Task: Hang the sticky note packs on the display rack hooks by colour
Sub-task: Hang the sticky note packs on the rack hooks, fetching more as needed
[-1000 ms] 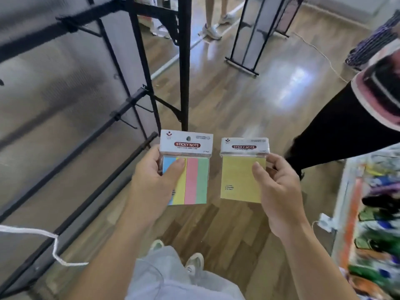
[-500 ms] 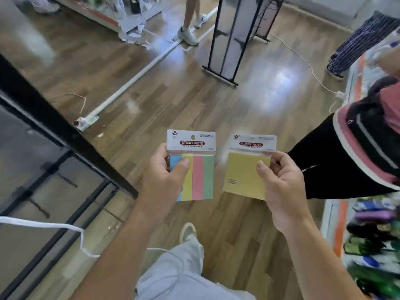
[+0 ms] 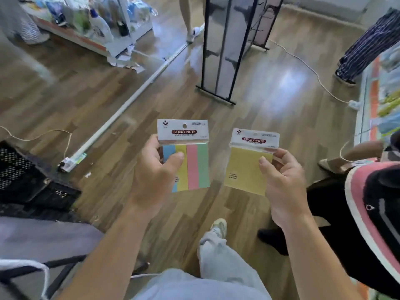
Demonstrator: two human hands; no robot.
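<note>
One striped sq. pack (image 3: 194,165), glossy yellow pack (image 3: 244,169)

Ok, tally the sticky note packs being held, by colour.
Four-colour striped pack, in the left hand: 1
Plain yellow pack, in the right hand: 1
Total: 2

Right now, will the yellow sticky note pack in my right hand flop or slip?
Probably stiff: the yellow pack, pinched at one edge by the right hand, juts flat without drooping. Likely light: that pinch alone carries it. Its glossy wrapper may slip.
</note>
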